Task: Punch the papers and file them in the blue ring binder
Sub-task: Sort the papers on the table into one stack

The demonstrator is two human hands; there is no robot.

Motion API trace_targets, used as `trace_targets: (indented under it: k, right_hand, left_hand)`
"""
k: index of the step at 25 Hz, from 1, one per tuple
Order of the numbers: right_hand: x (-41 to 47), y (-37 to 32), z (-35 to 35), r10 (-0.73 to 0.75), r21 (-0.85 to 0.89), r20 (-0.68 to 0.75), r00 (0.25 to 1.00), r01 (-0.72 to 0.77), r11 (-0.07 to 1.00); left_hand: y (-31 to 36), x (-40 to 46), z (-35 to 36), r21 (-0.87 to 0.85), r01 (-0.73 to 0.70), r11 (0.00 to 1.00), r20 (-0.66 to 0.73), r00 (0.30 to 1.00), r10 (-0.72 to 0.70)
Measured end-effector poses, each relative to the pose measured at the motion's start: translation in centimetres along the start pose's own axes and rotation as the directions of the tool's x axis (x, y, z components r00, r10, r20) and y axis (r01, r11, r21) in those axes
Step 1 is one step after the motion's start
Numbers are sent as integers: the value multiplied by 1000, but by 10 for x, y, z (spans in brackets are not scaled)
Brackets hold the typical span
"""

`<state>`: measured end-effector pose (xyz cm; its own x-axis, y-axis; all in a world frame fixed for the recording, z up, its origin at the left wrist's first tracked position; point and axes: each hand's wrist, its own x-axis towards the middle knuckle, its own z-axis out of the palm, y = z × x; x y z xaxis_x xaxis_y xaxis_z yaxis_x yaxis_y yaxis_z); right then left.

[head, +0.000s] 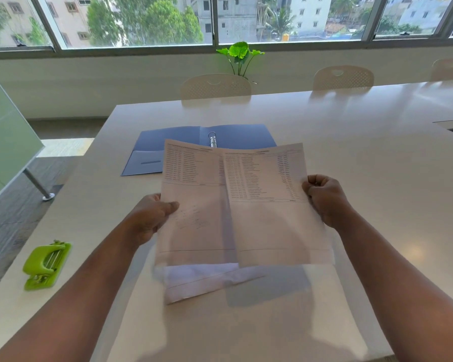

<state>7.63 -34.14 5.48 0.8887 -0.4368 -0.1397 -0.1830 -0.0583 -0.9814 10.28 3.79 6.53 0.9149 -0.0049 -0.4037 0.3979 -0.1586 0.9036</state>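
1. Pale glossy table (377,152) fills most of the frame; its near edge is cut off at the bottom, its right end by the frame edge.
2. Two forearms enter from the bottom corners, elbows out of frame.
3. Green hole punch (46,265), count 1, lower left near the table's left edge, well apart from everything else. Nothing in it.
4. Loose sheet (202,282), count 1 as far as visible, lies on the table at centre bottom. Blurred; its upper part is hidden under the held sheets.
5. Left hand (152,218) grips the left edge of the left printed sheet (194,205), thumb on top, fingers hidden behind the paper.
6. Right hand (324,199) grips the right edge of the right printed sheet (272,205), fingers curled.
7. Held sheets: 2 visible, side by side, lifted off the table, overlapping along the centre seam. More behind them: cannot tell. Print is tabular, too small to read.
8. Blue ring binder (168,145), count 1, lies open flat beyond the sheets, upper centre. Its near edge and the lower part of the ring mechanism (212,139) are hidden by the paper. Inside pocket visible on the left cover.
9. Chairs (216,86): 3 at the far side, backs only; the rightmost is cut off.
10. Plant (239,54), count 1, behind the middle-left chair, pot hidden.
11. Windows (141,19) across the top; buildings and trees outside.
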Motion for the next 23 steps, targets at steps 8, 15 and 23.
trace_targets:
  k: [8, 15, 23]
  right_hand:
    - [-14, -3, 37, 45, 269, 59, 997, -60, 961]
    - [-30, -8, 58, 73, 424, 148, 986, -130, 896]
    - [-38, -11, 68, 59, 426, 123, 991, -107, 899]
  left_hand:
    - [5, -16, 30, -87, -48, 995, 100, 993, 57]
    - [5, -24, 43, -106, -88, 990, 67, 993, 96]
    - [4, -32, 51, -111, -173, 979, 52, 982, 179]
